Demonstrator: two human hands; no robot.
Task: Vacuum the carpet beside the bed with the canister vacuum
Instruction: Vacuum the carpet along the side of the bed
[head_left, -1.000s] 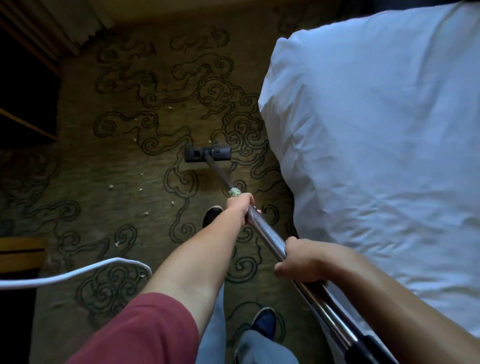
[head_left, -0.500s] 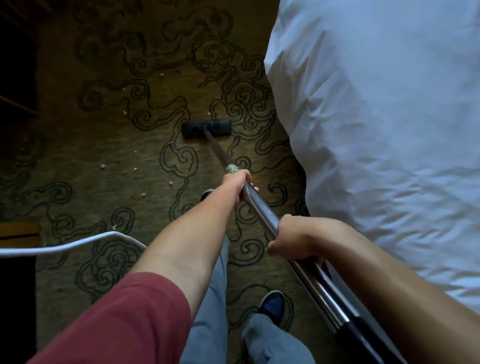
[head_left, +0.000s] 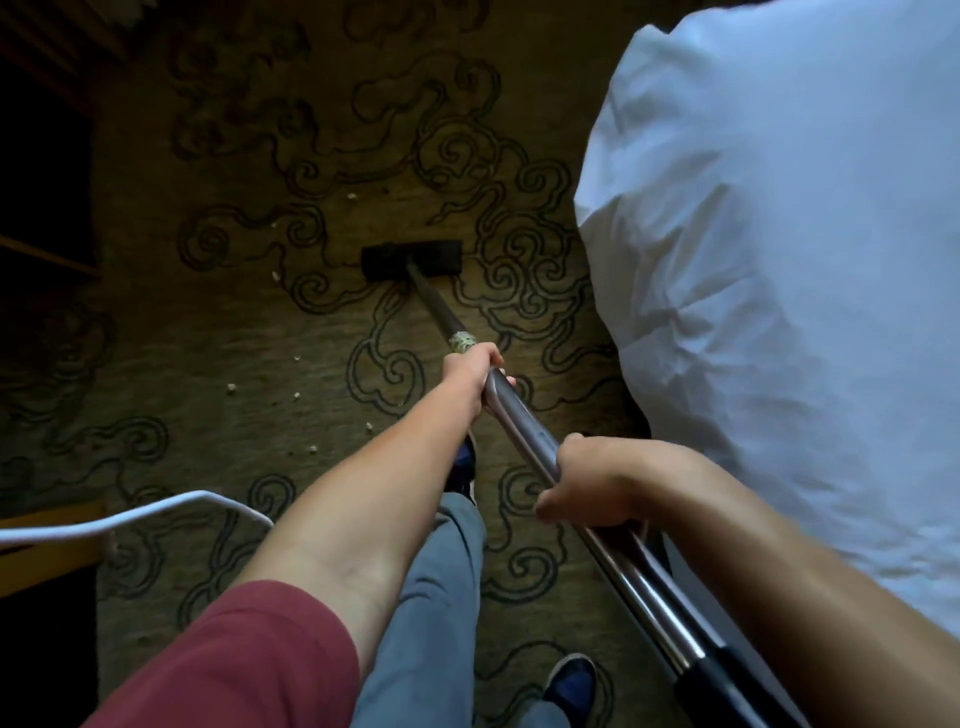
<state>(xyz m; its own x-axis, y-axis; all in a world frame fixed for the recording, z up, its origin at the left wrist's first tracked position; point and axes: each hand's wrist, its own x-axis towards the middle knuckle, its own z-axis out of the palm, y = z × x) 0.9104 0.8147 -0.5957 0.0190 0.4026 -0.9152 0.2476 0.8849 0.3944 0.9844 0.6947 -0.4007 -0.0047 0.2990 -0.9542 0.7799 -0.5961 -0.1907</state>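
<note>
The olive carpet (head_left: 270, 364) with dark swirl lines lies beside the bed's white duvet (head_left: 789, 291). A metal vacuum wand (head_left: 524, 421) runs from lower right up to a black floor head (head_left: 413, 260) flat on the carpet. My left hand (head_left: 472, 371) grips the wand far down, just behind a taped joint. Closer to me, my right hand (head_left: 587, 480) is closed around the same wand. Several pale crumbs (head_left: 296, 396) dot the carpet left of the wand. The canister itself is out of view.
A white cord (head_left: 140, 517) loops across the lower left, over a wooden furniture edge (head_left: 47, 540). Dark furniture fills the left side. My grey trouser legs and dark shoes (head_left: 571, 680) stand on the carpet under the wand.
The floor head has slid away from me along the carpet, past some crumbs, with both arms stretching forward. My view has tilted and shifted; both hands keep their hold on the wand.
</note>
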